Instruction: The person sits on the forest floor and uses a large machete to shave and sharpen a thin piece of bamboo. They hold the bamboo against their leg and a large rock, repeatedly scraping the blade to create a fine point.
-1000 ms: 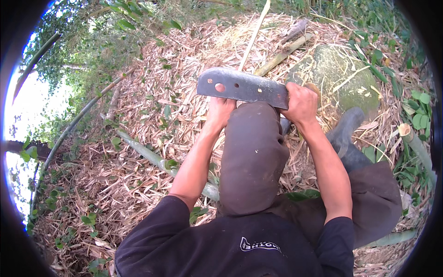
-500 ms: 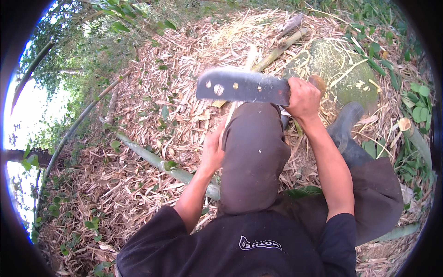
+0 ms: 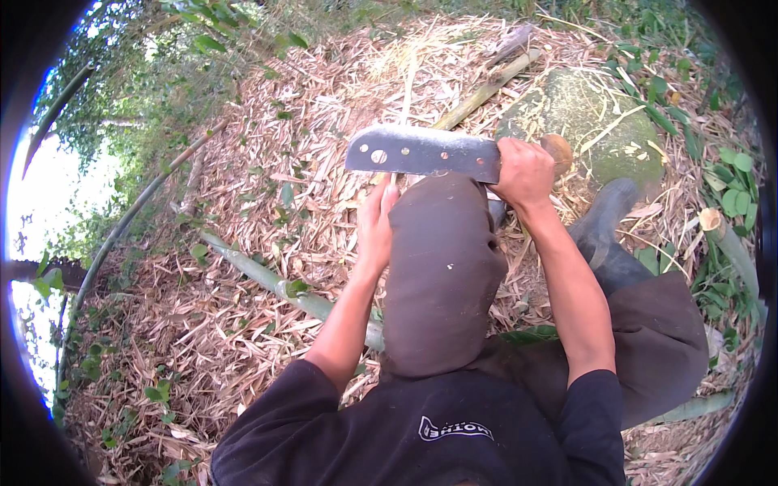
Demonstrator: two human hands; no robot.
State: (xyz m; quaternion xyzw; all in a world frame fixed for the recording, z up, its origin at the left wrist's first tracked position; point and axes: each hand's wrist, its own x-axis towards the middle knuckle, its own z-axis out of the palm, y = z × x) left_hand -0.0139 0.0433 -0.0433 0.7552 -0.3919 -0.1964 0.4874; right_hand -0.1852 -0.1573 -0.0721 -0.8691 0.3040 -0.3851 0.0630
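Note:
My right hand [image 3: 525, 176] is closed round the wooden handle of a broad cleaver [image 3: 425, 151]. The dark blade, pierced with several holes, lies level above my raised knee and points left. Beside that knee, my left hand [image 3: 376, 228] is closed on a thin pale bamboo strip [image 3: 408, 91]. The strip runs away from me, passing behind the blade, which crosses it just beyond my fingers. Whether the edge touches the strip I cannot tell.
A mossy rock [image 3: 604, 121] with shavings on it stands at the far right, beside my rubber boot [image 3: 606, 223]. A cut bamboo pole [image 3: 486, 91] lies beyond the knee, and a green bamboo pole [image 3: 267, 278] to the left. Dry bamboo litter [image 3: 235, 340] covers the ground.
My left hand has moved slightly away from me, up to the blade. The cleaver has shifted a little left, and the strip now stands more upright in view.

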